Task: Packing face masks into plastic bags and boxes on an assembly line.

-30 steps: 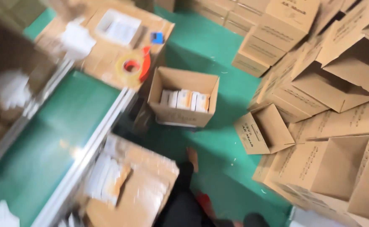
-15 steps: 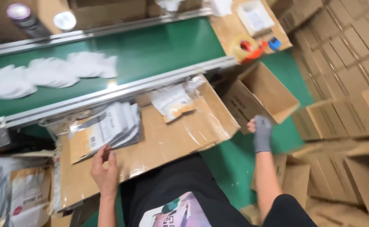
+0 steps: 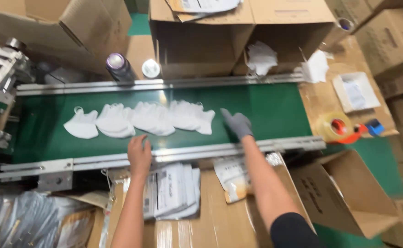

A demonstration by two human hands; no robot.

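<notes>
Both hands over green conveyor belt [image 3: 275,110]. White masks [image 3: 141,118] in row mid-belt. Right hand [image 3: 238,124], gloved, fingers spread, just beside end mask. Left hand [image 3: 140,151], bare, fingers loosely together, just below row.

A roll of tape [image 3: 333,126] with a red dispenser sat on a cardboard surface beside the green conveyor belt [image 3: 275,110], near a blue object [image 3: 375,127]. An open cardboard box [image 3: 343,193] stood below; stacked flat packets [image 3: 171,190] lay on cardboard nearby.
</notes>
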